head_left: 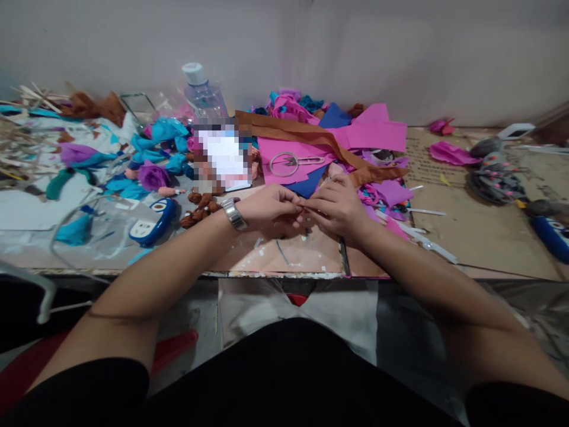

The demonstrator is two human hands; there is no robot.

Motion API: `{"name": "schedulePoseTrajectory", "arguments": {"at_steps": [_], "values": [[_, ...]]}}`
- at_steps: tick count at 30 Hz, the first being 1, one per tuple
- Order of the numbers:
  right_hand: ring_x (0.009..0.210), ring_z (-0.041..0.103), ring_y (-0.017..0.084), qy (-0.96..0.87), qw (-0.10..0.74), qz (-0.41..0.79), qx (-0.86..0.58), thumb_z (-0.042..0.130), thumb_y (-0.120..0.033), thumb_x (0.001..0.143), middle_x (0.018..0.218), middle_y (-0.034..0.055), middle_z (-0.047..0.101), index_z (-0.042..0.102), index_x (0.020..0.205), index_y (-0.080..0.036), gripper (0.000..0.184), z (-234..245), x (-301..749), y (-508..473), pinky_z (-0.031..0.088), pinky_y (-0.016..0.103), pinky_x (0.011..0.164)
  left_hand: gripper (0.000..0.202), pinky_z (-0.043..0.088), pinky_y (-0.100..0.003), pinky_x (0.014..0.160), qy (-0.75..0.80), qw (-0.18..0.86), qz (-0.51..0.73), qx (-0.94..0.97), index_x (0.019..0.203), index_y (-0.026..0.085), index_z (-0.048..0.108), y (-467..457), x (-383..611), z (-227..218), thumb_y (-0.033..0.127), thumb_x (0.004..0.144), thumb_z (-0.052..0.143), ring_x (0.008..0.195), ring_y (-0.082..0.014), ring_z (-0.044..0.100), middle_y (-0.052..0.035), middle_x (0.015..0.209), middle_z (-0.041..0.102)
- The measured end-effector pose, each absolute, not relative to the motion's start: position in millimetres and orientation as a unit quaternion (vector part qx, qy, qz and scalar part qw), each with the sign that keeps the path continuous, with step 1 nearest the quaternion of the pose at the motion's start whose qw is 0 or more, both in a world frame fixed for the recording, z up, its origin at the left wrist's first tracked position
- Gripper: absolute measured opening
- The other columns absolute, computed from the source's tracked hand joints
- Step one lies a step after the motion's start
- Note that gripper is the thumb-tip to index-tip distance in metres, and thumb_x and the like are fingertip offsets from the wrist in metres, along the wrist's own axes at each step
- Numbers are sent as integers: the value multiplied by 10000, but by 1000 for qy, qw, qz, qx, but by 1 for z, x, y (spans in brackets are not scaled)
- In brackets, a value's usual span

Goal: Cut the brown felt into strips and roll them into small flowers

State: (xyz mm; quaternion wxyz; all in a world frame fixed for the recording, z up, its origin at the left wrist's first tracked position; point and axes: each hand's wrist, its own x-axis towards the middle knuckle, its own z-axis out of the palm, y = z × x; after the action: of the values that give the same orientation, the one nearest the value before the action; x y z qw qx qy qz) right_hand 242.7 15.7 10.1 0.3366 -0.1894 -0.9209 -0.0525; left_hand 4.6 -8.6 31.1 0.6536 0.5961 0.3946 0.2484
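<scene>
Above the near edge of the table, my left hand (273, 204) and my right hand (336, 204) meet fingertip to fingertip. Both are closed in a pinch. Whatever lies between the fingers is small and mostly hidden; a bit of brown shows under the left fingers. Just beyond the hands lie pink crepe paper (273, 153), a long brown crepe strip (291, 128) and a blue piece (315, 179). A pair of small snips (284, 165) rests on the pink paper. Left of my watch sit several brown crumpled paper pieces (202, 209).
A phone (226, 157) stands before a clear bottle (202, 92). Paper flowers and scraps (153, 175) crowd the left, with a blue-and-white case (153, 222). On the right, cardboard (427, 207) bears a dark bundle (495, 178) and white sticks (427, 240).
</scene>
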Motion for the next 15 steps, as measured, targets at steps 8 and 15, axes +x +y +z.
{"name": "schedulePoseTrajectory", "arguments": {"at_steps": [8, 15], "values": [[904, 657, 204, -930, 315, -56, -182, 633, -303, 1038, 993, 26, 831, 805, 1142, -277, 202, 13, 246, 16, 361, 493, 984, 175, 601, -247, 727, 366, 746, 245, 500, 852, 104, 748, -8, 3, 28, 264, 846, 818, 699, -144, 741, -102, 781, 777], [881, 643, 199, -932, 301, -84, -184, 590, -332, 1063, 985, 20, 831, 804, 1105, -268, 228, 14, 247, 16, 351, 480, 985, 250, 615, -250, 722, 360, 757, 241, 489, 836, 96, 753, -7, 2, 31, 309, 801, 879, 694, -157, 746, -107, 780, 782]]}}
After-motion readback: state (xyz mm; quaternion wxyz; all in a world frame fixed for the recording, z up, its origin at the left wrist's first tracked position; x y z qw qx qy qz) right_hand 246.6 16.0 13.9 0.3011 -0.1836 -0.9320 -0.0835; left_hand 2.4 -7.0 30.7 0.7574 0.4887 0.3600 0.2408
